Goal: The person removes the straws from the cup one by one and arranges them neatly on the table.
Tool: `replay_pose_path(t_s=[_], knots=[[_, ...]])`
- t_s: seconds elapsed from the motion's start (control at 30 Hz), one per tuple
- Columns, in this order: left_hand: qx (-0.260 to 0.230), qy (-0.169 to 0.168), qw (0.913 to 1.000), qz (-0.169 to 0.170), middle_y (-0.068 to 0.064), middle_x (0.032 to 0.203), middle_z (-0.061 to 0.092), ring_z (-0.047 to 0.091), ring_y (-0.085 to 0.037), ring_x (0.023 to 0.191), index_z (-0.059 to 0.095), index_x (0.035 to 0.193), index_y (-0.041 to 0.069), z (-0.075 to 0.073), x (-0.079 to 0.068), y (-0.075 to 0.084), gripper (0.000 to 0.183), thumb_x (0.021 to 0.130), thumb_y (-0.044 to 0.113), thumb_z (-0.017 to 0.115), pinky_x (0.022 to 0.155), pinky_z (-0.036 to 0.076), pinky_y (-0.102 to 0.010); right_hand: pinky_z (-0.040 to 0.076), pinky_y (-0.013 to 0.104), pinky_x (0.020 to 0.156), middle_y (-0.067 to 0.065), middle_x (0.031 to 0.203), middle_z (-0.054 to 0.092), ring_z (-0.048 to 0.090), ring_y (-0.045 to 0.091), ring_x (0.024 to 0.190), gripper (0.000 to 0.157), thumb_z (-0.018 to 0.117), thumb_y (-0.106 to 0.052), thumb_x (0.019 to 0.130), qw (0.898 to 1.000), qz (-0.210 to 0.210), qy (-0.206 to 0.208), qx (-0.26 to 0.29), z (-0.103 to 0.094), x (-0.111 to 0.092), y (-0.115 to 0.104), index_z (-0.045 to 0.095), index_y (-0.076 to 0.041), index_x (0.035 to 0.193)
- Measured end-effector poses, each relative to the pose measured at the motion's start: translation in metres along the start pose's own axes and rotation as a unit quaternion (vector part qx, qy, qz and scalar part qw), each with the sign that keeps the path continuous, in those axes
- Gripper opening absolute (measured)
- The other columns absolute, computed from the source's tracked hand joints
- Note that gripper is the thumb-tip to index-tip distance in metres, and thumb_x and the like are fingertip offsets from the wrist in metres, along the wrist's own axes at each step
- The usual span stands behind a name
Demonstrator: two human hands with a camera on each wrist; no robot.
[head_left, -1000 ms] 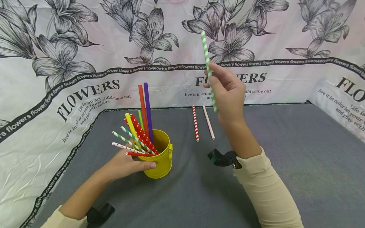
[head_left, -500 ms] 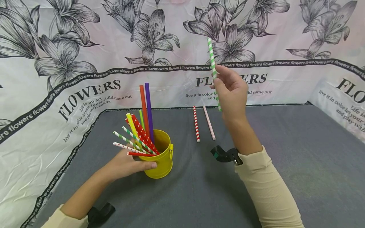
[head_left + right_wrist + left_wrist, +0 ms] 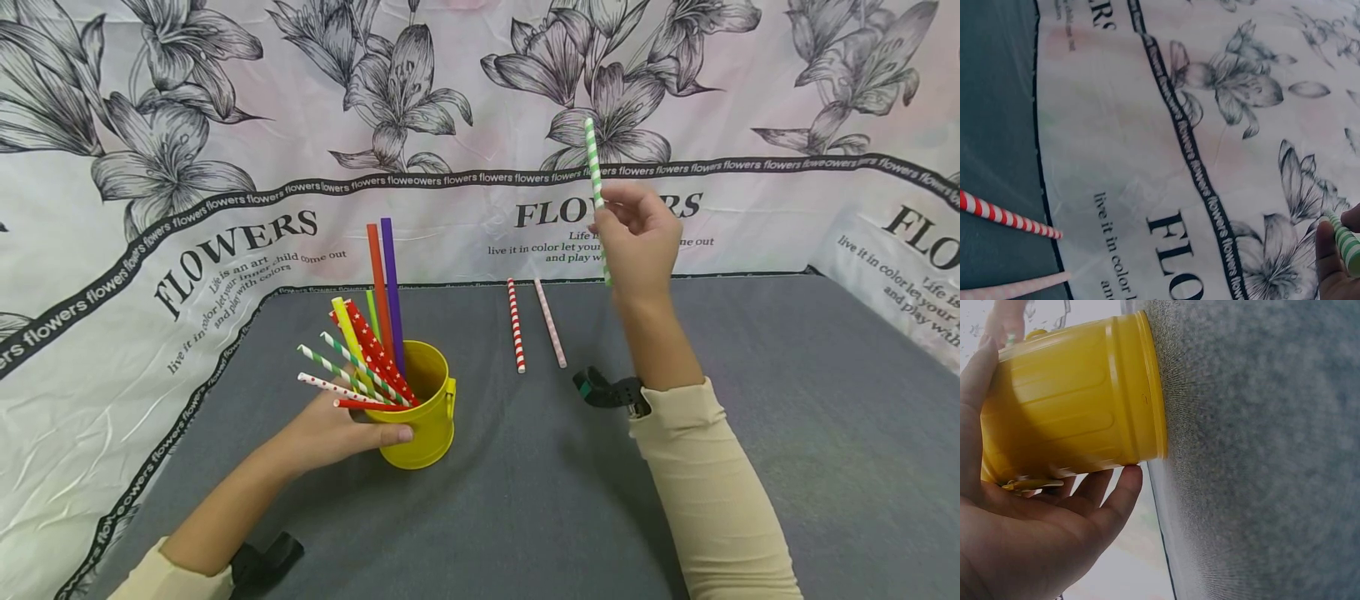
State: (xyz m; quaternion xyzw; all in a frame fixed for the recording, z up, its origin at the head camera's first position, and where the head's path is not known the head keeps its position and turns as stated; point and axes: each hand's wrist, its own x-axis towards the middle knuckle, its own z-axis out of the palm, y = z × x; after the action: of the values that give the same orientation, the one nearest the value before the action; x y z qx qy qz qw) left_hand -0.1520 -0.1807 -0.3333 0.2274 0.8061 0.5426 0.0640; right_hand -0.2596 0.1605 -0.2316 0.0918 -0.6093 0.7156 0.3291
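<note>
My left hand [image 3: 330, 433] grips a small yellow bucket [image 3: 422, 437] by its left side, thumb across the near wall. In the left wrist view the bucket [image 3: 1066, 394] has its base against the grey tabletop. Several paper straws lean out of it, among them an orange straw [image 3: 379, 287], a purple straw [image 3: 392, 292] and a yellow straw [image 3: 346, 329]. Raised towards the back, my right hand [image 3: 643, 246] pinches a green-and-white striped straw [image 3: 593, 158] between thumb and fingers. It points nearly upright; part of its lower half is hidden by the hand.
Two straws lie side by side on the grey tabletop [image 3: 480, 517] near its back edge: a red-and-white striped straw [image 3: 516, 327] and a pale pink patterned straw [image 3: 551, 325]. A white flower-printed cloth [image 3: 450, 242] rises behind the table and along its sides.
My right hand has moved to the right and slightly down with the green striped straw, away from the bucket. The left hand and the bucket have stayed in place.
</note>
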Motion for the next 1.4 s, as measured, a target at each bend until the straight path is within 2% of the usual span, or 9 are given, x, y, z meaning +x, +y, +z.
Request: replay_pose_path(t_s=[0.33,0.5,0.73,1.03,1.17,1.4], knots=[[-0.010,-0.003,0.9999,0.000,-0.007,0.128,0.061,0.058,-0.026,0.112,0.052,0.136,0.009,0.001,-0.001,0.000,0.066,0.081,0.022,0.086,0.095,0.050,-0.034,0.050,0.026,0.068,0.009,0.100,0.064,0.063,0.019,0.071,0.018,0.058,0.011,0.089,0.999,0.024,0.010,-0.036,-0.012,0.008,0.026,0.070,0.006,0.101],[-0.005,0.000,1.0000,0.007,-0.005,0.130,0.060,0.058,-0.024,0.115,0.049,0.137,0.010,0.000,0.000,0.000,0.069,0.081,0.022,0.086,0.098,0.049,-0.034,0.047,0.023,0.064,0.011,0.094,0.066,0.063,0.017,0.071,0.021,0.055,0.011,0.088,0.997,0.043,0.015,-0.057,-0.015,0.009,0.031,0.072,0.003,0.097],[-0.017,-0.001,0.9999,-0.001,-0.007,0.129,0.061,0.059,-0.026,0.113,0.051,0.136,0.009,0.001,0.000,0.000,0.067,0.081,0.021,0.086,0.096,0.050,-0.034,0.047,0.021,0.068,0.004,0.091,0.062,0.061,0.014,0.075,0.023,0.053,0.011,0.088,0.992,0.082,0.007,-0.098,-0.020,0.010,0.040,0.070,0.005,0.102],[-0.013,-0.005,0.9999,0.009,-0.007,0.129,0.061,0.058,-0.026,0.114,0.050,0.137,0.009,0.000,0.001,0.000,0.067,0.081,0.021,0.086,0.097,0.049,-0.034,0.048,0.021,0.070,0.004,0.092,0.059,0.057,0.011,0.076,0.025,0.052,0.014,0.086,0.987,0.089,-0.013,-0.131,-0.026,0.010,0.053,0.069,0.001,0.099],[-0.012,-0.004,0.9997,0.019,-0.006,0.131,0.060,0.058,-0.024,0.115,0.049,0.138,0.010,-0.001,0.001,0.000,0.069,0.081,0.021,0.086,0.099,0.048,-0.033,0.047,0.018,0.067,0.001,0.089,0.058,0.054,0.011,0.079,0.023,0.054,0.012,0.086,0.982,0.112,-0.024,-0.151,-0.028,0.010,0.057,0.068,0.001,0.101],[-0.009,-0.001,0.9999,0.010,-0.006,0.129,0.060,0.058,-0.024,0.114,0.049,0.137,0.010,0.000,0.000,0.000,0.069,0.081,0.023,0.086,0.097,0.049,-0.033,0.043,0.019,0.064,0.007,0.097,0.059,0.052,0.011,0.083,0.028,0.053,0.009,0.087,0.968,0.144,-0.050,-0.201,-0.031,0.009,0.064,0.066,0.003,0.110]])
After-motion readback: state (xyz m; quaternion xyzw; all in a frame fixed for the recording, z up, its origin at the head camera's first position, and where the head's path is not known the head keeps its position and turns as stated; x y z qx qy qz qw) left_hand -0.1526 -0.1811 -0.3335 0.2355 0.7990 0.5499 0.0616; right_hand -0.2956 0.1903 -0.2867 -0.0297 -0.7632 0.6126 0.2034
